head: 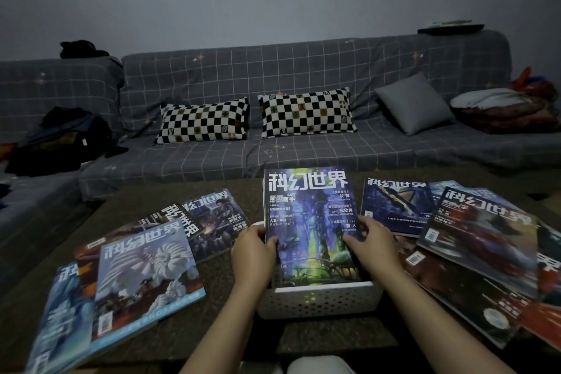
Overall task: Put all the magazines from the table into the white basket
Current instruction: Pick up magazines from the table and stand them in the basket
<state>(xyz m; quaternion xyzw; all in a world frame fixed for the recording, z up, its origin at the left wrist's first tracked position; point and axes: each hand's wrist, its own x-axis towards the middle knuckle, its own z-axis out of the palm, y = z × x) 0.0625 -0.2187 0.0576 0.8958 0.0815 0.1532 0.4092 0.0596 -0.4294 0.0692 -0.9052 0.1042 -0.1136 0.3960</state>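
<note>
Dim sofa room, dark table (230,276), left hand (253,249) and right hand (375,244) grasping one magazine (312,222) upright in white basket (318,300)

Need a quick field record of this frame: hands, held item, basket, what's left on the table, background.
left hand: grips the left edge of the purple magazine
right hand: grips its right edge
purple magazine: upright, lower end inside the white basket; more magazines seem to stand behind it
white basket: on the table, near edge, between the forearms
left pile: several magazines overlapping, flat
right pile: several overlapping, flat
task state: unfinished
background: sofa with two checkered cushions
</note>
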